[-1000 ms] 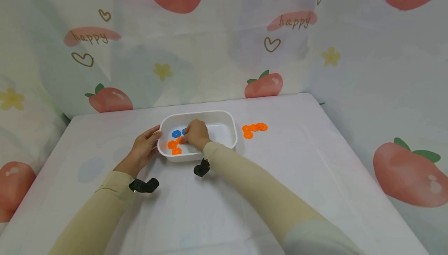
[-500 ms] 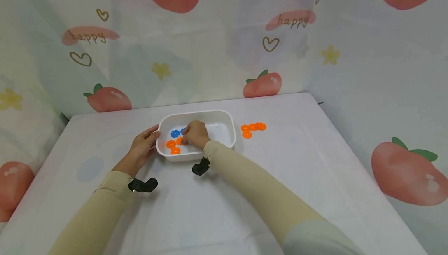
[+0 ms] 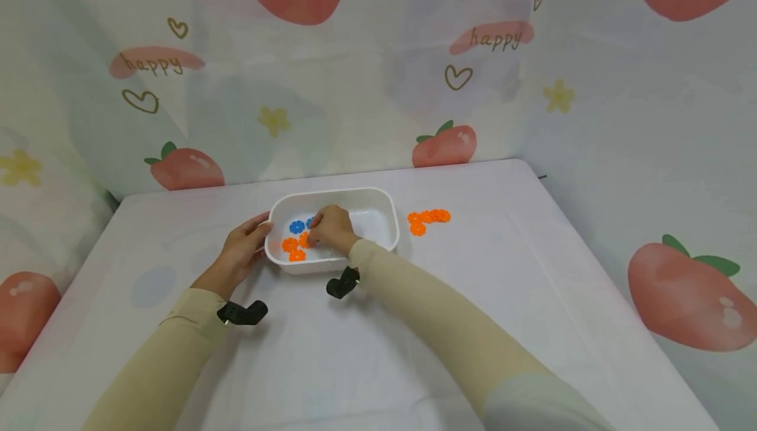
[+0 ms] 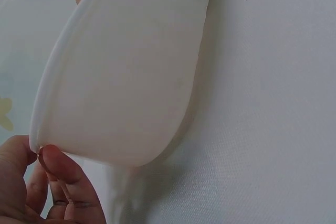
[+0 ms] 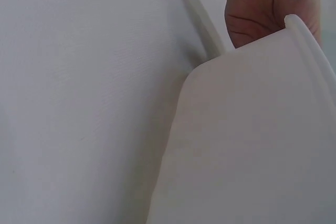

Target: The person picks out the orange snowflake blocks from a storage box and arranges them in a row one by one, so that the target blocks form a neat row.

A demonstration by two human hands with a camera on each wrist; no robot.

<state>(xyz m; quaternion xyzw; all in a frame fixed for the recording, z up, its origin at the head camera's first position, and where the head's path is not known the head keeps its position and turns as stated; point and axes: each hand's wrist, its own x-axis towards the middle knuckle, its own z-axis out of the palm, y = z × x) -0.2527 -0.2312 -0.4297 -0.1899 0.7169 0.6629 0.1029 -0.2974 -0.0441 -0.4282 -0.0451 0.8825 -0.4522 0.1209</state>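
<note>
A white rectangular plastic tray [image 3: 369, 224] stands on the table. My left hand [image 3: 241, 248] pinches its rim at the left end; in the left wrist view thumb and fingertips [image 4: 62, 163] meet at the tray corner. My right hand [image 3: 332, 227] reaches over the near wall, its fingers curled down to pinch an orange flower-shaped disc [image 3: 304, 239], partly hidden by the fingertips. Two more orange discs [image 3: 290, 245] lie at the tray's left, beside blue flower-shaped discs [image 3: 297, 226], one partly covered by the right hand.
To the right of the tray, several orange flower-shaped discs [image 3: 427, 217] lie in a bent row, some overlapping. The white-covered table [image 3: 307, 365] reaches back to a curtain [image 3: 355, 102] printed with peaches and hearts. A black wrist strap [image 3: 242, 313] sits on each forearm.
Both hands, the tray and the discs stay in nearly the same place. The head view shifts only slightly.
</note>
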